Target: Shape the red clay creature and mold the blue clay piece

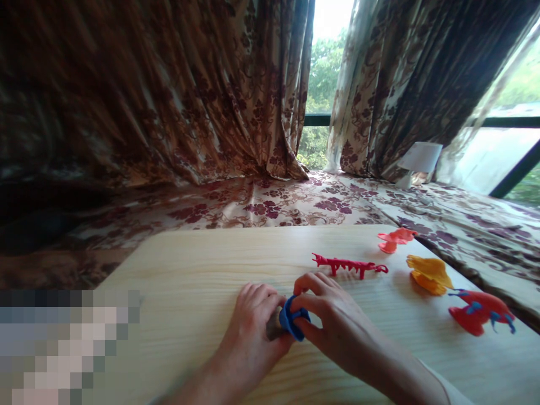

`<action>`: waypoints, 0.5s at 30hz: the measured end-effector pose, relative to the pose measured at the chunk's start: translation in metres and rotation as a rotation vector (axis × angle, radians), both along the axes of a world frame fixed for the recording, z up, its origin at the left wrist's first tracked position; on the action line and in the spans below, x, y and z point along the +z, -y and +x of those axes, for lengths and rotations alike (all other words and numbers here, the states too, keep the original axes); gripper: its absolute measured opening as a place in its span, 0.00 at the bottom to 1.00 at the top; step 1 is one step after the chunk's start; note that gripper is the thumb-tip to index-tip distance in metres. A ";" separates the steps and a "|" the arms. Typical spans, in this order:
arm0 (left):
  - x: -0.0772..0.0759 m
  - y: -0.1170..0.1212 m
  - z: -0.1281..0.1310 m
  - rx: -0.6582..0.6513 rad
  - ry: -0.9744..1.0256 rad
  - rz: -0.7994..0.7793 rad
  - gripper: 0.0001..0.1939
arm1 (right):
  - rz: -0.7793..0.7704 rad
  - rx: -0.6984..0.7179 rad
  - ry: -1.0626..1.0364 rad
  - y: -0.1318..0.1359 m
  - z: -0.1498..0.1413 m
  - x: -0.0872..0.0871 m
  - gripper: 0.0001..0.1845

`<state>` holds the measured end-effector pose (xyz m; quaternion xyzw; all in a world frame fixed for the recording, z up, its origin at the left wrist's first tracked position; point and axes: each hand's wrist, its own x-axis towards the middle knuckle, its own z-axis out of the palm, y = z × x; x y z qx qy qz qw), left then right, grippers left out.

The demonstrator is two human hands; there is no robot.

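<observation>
Over the near part of the wooden table, my left hand is wrapped round a short grey-brown cylinder, most of which its fingers hide. A blue piece of what looks like modelling clay sits at the cylinder's right end, with a raised rim. My right hand pinches this blue clay, thumb on the near side and fingers over the top. Just beyond the right hand stands a long, thin crimson clay figure on small legs, apart from both hands.
Along the right side of the pale tabletop stand a coral clay figure, a yellow one and a red one with blue bits. Behind lies flowered cloth, with a white lamp before the curtains. A pixelated patch covers the lower left.
</observation>
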<state>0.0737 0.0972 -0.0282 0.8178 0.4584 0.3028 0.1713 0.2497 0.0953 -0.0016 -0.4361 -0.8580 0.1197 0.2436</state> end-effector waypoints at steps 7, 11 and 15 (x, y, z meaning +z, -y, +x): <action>-0.002 0.001 0.002 0.033 0.006 -0.005 0.07 | 0.007 0.007 0.015 -0.001 -0.003 -0.003 0.07; -0.001 0.002 0.002 0.036 0.009 0.004 0.07 | 0.003 0.006 0.009 -0.001 -0.001 0.001 0.08; -0.001 0.003 0.001 0.032 0.000 0.006 0.07 | -0.020 -0.006 -0.027 -0.001 0.005 0.010 0.08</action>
